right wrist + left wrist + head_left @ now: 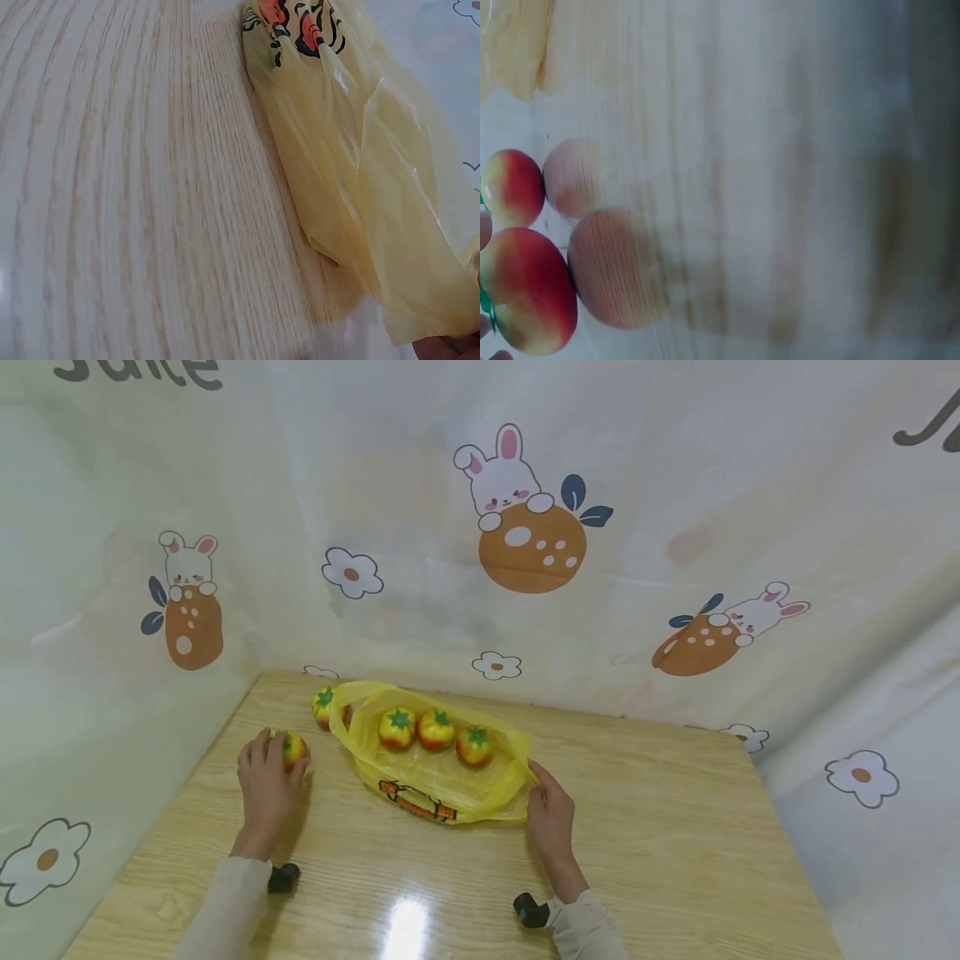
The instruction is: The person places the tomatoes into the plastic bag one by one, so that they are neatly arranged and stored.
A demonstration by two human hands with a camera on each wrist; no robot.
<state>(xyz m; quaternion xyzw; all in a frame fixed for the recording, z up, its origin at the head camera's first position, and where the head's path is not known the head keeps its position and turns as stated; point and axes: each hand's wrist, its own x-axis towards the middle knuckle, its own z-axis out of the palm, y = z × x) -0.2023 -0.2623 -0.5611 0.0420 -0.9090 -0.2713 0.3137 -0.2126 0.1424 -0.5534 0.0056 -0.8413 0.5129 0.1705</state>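
A yellow plastic bag [480,793] with an orange and black print lies with its mouth spread open, and three red-and-yellow tomatoes with green leafy tops, such as the middle tomato [435,732], show inside. My right hand [551,814] pinches the bag's right edge; the right wrist view shows the bag [330,165] stretching toward fingertips at the lower right corner. Left of the bag, my left hand [270,785] has its fingers around another tomato [296,750]. The left wrist view shows that tomato [536,292] beside the fingertips. One more tomato [323,707] sits against the bag's far left side.
Everything rests on a light wood-grain table [660,843]. A pale curtain [405,485] printed with rabbits and flowers hangs along the back and sides. A black wrist device [283,878] is by the left cuff, and another black device [531,911] by the right.
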